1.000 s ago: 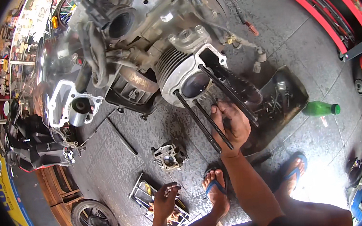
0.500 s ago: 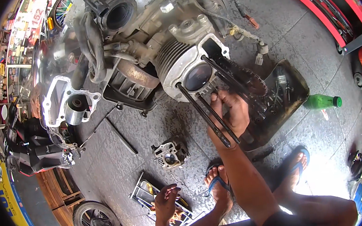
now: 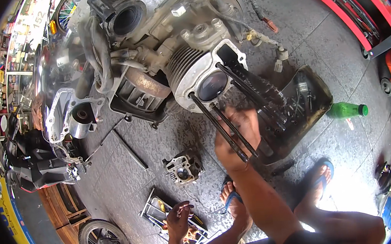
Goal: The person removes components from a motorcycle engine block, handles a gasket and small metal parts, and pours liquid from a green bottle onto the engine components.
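Observation:
An engine cylinder (image 3: 185, 66) with cooling fins stands in front of me, its piston (image 3: 212, 85) showing in the bore. Long dark studs (image 3: 222, 136) stick out of its face toward me. My right hand (image 3: 246, 125) is beneath the cylinder's lower edge, behind two of the studs. Motion smears its fingers, so whether it holds anything is hidden. Lower left, my left hand (image 3: 178, 221) hangs above a wire rack (image 3: 154, 206), fingers curled together; what they hold, if anything, is too small to make out. A detached cylinder head (image 3: 181, 170) lies on the floor between the hands.
A dark tray (image 3: 295, 131) with loose hardware lies right of the studs, beside a green bottle (image 3: 347, 109). A red tool trolley (image 3: 349, 8) stands far right. At left are a flat metal gasket (image 3: 55, 117), a metal rod (image 3: 130, 149) and a wheel (image 3: 104, 241).
My right hand has drawn a little left and down from the cylinder's lower edge, and its fingers have blurred. My left hand has hardly moved.

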Available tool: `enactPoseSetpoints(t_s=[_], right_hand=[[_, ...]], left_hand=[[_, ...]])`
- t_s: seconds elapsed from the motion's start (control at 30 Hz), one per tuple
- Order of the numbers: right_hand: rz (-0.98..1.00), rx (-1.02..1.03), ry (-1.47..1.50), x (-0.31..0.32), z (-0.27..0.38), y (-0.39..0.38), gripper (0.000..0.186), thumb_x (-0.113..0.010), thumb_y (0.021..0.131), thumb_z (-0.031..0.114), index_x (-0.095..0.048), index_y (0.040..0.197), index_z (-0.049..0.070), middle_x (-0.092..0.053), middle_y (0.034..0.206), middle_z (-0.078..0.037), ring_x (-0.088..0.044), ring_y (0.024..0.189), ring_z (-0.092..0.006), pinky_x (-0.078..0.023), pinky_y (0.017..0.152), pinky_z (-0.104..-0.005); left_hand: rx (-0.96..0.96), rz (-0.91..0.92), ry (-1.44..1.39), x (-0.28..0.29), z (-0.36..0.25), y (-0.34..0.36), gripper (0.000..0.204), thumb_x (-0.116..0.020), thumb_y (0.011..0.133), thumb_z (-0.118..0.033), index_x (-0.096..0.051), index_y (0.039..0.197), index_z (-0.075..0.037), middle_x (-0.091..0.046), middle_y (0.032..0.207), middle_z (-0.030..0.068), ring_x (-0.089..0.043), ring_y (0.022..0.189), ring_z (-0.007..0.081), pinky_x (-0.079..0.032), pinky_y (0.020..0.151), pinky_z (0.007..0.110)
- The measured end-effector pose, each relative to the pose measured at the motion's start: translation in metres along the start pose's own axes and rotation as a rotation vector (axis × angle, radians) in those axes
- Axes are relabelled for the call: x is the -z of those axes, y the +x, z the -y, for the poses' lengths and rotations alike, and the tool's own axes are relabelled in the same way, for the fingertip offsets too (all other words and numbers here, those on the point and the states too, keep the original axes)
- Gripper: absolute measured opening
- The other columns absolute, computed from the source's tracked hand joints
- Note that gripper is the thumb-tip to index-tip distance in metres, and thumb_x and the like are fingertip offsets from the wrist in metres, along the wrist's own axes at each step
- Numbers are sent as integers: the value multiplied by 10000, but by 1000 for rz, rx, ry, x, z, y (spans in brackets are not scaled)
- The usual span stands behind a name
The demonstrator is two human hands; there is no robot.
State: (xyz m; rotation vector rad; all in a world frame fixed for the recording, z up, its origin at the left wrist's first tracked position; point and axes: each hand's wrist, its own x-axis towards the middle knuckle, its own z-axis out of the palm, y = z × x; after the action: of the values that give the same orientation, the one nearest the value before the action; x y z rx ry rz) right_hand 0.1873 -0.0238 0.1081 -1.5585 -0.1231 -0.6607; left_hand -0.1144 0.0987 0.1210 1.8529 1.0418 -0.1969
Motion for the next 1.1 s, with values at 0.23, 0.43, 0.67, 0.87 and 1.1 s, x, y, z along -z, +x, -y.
enactPoseSetpoints(t_s=[0.23,0.43,0.67,0.87,1.1], right_hand=[[-33,-99,-44,1,6,9,134,-677,839,-41,-652,968,-15,-632,844,-131,-614,691,-219,-496,653,-313],[7,-22,-121,-1,6,7,120,-684,843,-24,-639,953,-16,-599,818,-124,-612,715,-234,-495,679,-320],[15,1,-79,2,2,5,101,-695,861,15,-653,951,-4,-638,865,-125,-633,718,-230,-507,683,-306],[-17,-94,-58,3,2,11,103,-684,846,-13,-645,940,0,-621,829,-114,-622,717,-225,-498,686,-322],[53,11,-89,5,3,10,63,-663,848,-30,-639,904,-13,-605,804,-108,-606,709,-222,-488,673,-325]], left_hand=[[36,6,-10,-4,-2,2,442,-603,976,-360,-633,1161,41,-721,954,149,-689,797,190,-560,730,316],[29,-16,-40,-4,-5,2,423,-603,977,-345,-639,1154,38,-721,952,149,-688,797,185,-558,725,312],[25,-20,-20,-5,-2,1,397,-596,982,-325,-641,1151,32,-722,938,143,-691,762,182,-557,721,309],[31,-23,-34,-5,0,1,405,-607,975,-335,-642,1152,28,-723,940,142,-690,770,182,-557,716,308],[55,-26,-22,-6,-6,3,411,-624,965,-334,-643,1153,31,-724,951,142,-689,777,182,-557,725,309]])
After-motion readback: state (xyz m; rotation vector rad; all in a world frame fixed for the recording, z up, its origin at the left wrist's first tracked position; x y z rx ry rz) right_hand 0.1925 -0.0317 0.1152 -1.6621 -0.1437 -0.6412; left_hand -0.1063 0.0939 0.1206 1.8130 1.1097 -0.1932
